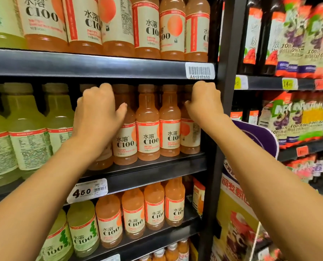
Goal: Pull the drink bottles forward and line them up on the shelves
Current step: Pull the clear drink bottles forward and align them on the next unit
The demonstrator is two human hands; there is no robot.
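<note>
Orange bottles (147, 125) (cream labels, red-banded), yellow-green bottles (28, 127), black shelves (147, 166), possibly purple-patterned cartons (283, 117).

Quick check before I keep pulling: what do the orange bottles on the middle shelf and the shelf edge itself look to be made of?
Orange bottles: seemingly clear plastic, glossy, since the cloudy drink shows through and highlights run down the shoulders; the cream labels look like matte paper or film.
Shelf edge: probably dark painted metal with a dull sheen, though moulded plastic trim cannot be ruled out.
</note>
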